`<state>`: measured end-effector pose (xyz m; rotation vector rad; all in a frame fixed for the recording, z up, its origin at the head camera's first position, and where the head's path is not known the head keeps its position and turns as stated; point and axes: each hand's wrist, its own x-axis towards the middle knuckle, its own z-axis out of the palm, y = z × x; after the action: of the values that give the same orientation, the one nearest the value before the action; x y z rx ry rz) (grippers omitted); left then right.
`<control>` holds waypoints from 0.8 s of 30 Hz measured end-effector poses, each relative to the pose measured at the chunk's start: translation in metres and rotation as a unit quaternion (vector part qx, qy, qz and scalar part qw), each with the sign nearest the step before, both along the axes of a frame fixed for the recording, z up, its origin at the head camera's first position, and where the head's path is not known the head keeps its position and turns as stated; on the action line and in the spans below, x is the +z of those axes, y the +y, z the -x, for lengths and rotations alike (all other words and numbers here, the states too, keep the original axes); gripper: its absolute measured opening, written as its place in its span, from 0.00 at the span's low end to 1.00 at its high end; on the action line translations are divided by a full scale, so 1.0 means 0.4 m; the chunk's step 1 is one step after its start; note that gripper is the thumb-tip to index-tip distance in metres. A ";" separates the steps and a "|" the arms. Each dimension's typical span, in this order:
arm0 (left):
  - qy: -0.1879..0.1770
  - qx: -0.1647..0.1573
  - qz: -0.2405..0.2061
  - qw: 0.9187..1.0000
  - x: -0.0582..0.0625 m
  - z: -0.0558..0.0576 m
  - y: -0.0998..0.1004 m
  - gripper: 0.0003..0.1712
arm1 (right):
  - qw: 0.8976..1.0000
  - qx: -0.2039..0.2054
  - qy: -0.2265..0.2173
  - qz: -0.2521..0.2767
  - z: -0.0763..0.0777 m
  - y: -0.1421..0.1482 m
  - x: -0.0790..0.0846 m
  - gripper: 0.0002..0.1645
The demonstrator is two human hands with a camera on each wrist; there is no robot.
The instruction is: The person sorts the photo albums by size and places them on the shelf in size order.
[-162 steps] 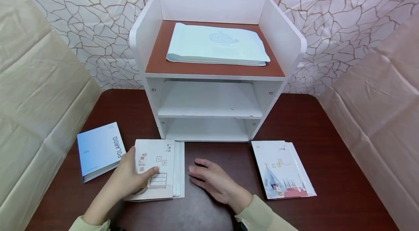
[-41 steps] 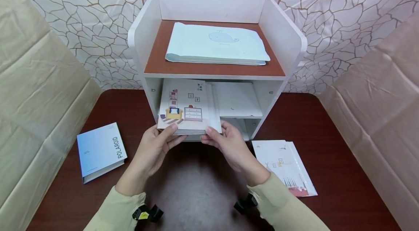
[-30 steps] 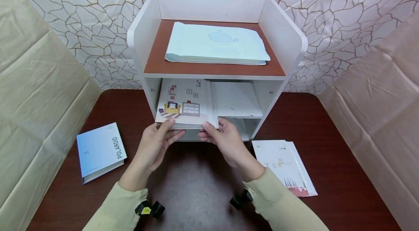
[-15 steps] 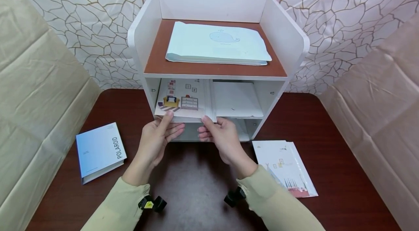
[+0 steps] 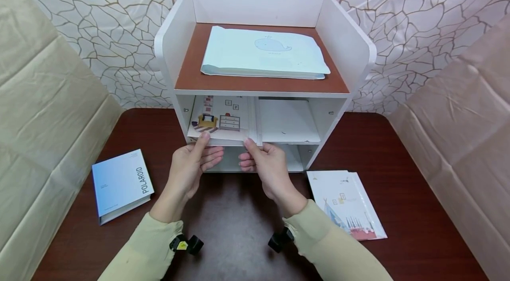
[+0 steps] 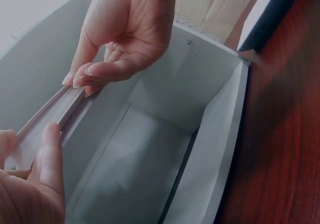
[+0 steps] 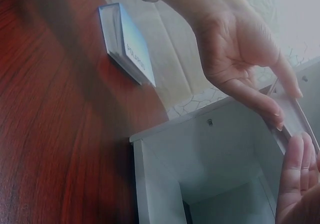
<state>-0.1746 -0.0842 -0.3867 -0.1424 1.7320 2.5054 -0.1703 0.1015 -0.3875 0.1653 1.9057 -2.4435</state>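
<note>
A white photo album [image 5: 223, 117] with a printed armchair and drawers lies on the left part of the cabinet's [image 5: 288, 119] middle shelf. My left hand [image 5: 187, 168] pinches its near edge at the left, thumb on top and fingers below. At the near right corner my right hand [image 5: 268, 168] grips the same way. The left wrist view shows my right hand [image 6: 132, 31] across from my left hand [image 6: 30, 184], with the album's edge [image 6: 55, 111] between them. In the right wrist view, my left hand [image 7: 235, 58] reaches over the album [image 7: 295, 116].
A blue POLAROID box-like book [image 5: 121, 186] lies at the table's left. Another white album [image 5: 346, 205] lies at the right, near my right sleeve. A whale-print album [image 5: 264, 53] rests on the brown cabinet top. The dark red table [image 5: 239, 236] extends in front.
The album was picked up from the table, brought to the middle shelf and slid deeper into it. My right hand, formerly apart from it, now holds it too.
</note>
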 end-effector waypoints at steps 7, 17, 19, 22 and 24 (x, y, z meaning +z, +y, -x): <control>-0.001 -0.003 -0.006 1.000 0.004 -0.006 0.001 0.39 | 1.000 0.005 -0.001 -0.004 -0.001 0.000 -0.002 0.25; 0.015 -0.066 0.091 0.994 -0.013 -0.034 -0.002 0.35 | 0.996 0.013 0.025 -0.082 -0.029 0.049 -0.016 0.27; 0.024 -0.082 0.102 0.991 -0.019 -0.042 0.002 0.33 | 0.992 0.011 0.042 -0.114 -0.040 0.077 -0.023 0.25; 0.034 -0.092 0.103 0.990 -0.030 -0.055 0.015 0.30 | 0.984 0.005 0.064 -0.168 -0.056 0.127 -0.039 0.22; 0.037 -0.095 0.102 0.989 -0.038 -0.064 0.028 0.29 | 0.978 0.002 0.071 -0.199 -0.067 0.163 -0.051 0.22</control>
<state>-0.1490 -0.0730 -0.4020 0.0998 1.9280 2.2236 -0.1435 0.1667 -0.4078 -0.0032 2.4334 -2.0914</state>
